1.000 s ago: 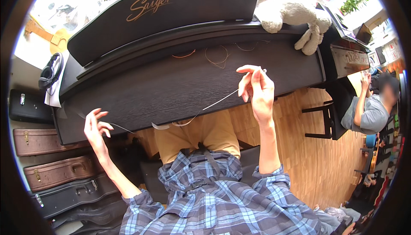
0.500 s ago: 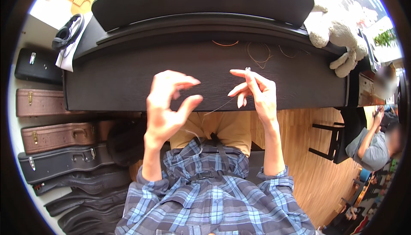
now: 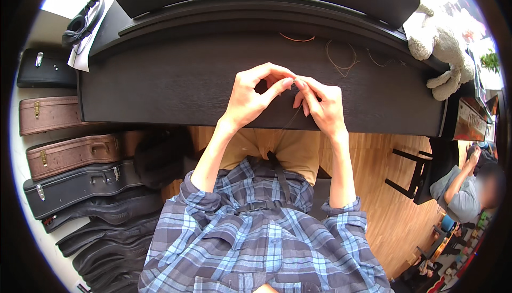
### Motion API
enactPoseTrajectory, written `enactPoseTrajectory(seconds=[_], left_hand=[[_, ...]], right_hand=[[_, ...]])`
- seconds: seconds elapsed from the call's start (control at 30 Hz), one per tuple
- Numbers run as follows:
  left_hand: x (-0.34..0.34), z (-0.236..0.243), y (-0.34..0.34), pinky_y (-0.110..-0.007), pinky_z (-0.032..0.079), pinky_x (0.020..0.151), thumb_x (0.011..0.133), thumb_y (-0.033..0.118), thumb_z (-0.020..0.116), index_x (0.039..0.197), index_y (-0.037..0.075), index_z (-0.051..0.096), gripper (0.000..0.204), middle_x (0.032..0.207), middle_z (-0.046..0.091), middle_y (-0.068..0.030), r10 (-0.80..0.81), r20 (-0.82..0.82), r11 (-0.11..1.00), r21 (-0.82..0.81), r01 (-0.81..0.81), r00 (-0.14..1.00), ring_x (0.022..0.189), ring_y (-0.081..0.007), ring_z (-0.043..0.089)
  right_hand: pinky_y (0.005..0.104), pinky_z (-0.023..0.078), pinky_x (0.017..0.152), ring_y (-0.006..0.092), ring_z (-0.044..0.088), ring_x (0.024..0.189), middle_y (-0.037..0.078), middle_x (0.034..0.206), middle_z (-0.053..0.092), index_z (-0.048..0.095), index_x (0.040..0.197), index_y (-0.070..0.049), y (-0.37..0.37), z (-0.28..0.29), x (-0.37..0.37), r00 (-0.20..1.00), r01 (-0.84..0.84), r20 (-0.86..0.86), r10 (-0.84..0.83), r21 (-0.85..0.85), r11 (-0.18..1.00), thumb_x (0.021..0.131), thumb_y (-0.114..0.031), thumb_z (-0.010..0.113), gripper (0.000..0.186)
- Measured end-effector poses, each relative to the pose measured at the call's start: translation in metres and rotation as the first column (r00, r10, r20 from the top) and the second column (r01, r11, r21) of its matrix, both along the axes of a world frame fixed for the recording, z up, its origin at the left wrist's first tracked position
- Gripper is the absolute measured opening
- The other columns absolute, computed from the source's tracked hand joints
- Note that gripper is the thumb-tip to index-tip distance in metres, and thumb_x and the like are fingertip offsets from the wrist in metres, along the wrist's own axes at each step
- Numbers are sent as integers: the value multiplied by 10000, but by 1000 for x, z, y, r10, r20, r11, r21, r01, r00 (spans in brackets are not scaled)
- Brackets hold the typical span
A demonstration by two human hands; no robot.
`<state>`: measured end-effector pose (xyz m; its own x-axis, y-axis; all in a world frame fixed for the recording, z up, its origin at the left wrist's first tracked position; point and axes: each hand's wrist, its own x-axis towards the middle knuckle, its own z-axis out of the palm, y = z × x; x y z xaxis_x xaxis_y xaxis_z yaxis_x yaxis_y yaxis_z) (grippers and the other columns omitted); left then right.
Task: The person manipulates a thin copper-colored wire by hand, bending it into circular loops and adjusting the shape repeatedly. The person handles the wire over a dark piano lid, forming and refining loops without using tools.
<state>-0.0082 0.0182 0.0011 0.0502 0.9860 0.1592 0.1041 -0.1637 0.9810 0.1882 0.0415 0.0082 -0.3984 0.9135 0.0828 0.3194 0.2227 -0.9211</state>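
grey string trails below left hand and right hand, turned inward, fingertips meeting, each grip pinching it.

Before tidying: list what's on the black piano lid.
A curved orange string, thin tan strings; a pale plush toy overlaps it. Bare left hand and right hand hide parts.

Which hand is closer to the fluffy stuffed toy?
Right. The right hand is left of the stuffed toy; the left hand is farther left, beside the right hand.
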Motion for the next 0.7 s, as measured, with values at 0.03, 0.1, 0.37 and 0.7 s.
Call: enactPoseTrajectory(seconds=[0.03,0.1,0.37,0.7], left_hand=[[0,0,-1,-234,518,686,926,116,768,1087,58,758,172,906,758,-23,-8,26,1000,-13,8,1000,736,-69,652],[0,0,-1,-235,524,681,916,109,776,1106,58,753,199,908,762,-28,-20,48,1000,-8,20,999,735,-72,656],[0,-1,-3,-243,542,719,852,64,821,1126,58,751,282,909,762,-43,-33,-55,995,88,38,998,809,-100,704],[-1,-4,-5,-241,528,673,885,87,800,1074,43,760,198,844,746,-28,-1,-82,986,166,14,997,710,-84,648]], right_hand=[[245,455,470,69,563,477,47,647,690,743,1201,-61,0,0,-1,1000,0,-4,0,-3,1000,1040,-143,613,223],[248,457,468,71,568,478,48,646,689,744,1196,-59,0,2,-2,1000,6,-15,-6,-16,1000,1039,-141,613,220],[237,431,467,66,548,480,54,637,676,737,1162,-1,-2,1,-1,1000,1,-19,0,32,999,1032,-80,601,204],[259,477,501,82,574,503,18,655,686,752,1183,-101,-3,-3,0,993,-95,88,84,136,986,1009,-123,648,204]])
